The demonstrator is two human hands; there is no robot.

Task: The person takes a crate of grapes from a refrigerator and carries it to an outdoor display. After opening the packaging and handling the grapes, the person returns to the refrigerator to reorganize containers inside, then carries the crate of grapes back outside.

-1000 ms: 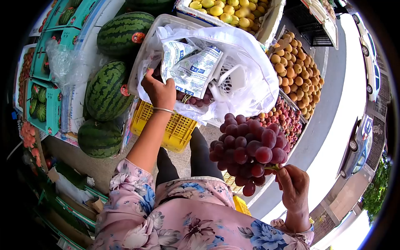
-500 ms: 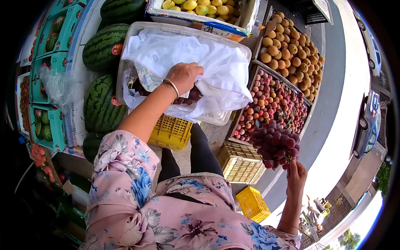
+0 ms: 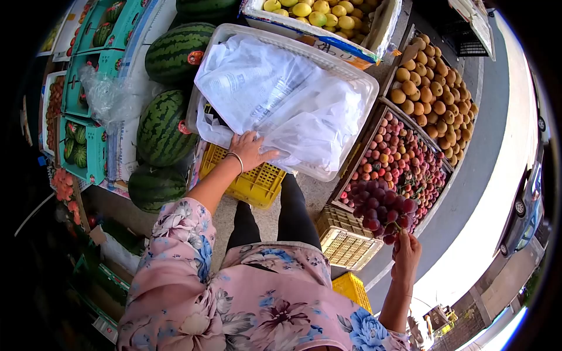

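A bunch of dark red grapes (image 3: 383, 207) hangs out to the right, over the edge of the plum box. Its stem is pinched between the thumb and fingers of my right hand (image 3: 407, 254). My left hand (image 3: 252, 153) rests at the near edge of the white plastic crate (image 3: 366, 96), thumb stretched out to the right and fingers on the sheet. White wrapping (image 3: 281, 93) with faint print covers nearly the whole crate, so its contents are hidden apart from a small dark gap at the left. A yellow crate (image 3: 252, 187) sits underneath.
Watermelons (image 3: 167, 128) lie left of the crate, beside teal boxes (image 3: 96, 152). A box of yellow fruit (image 3: 322, 17) stands beyond. To the right are brown round fruit (image 3: 433, 90) and reddish plums (image 3: 398, 158), with a cream crate (image 3: 348, 243) below and the road further right.
My left hand has let go of the wrapping's middle and come back to the crate's near edge. The wrapping now covers the dark grapes that showed before. My right hand still holds its bunch.
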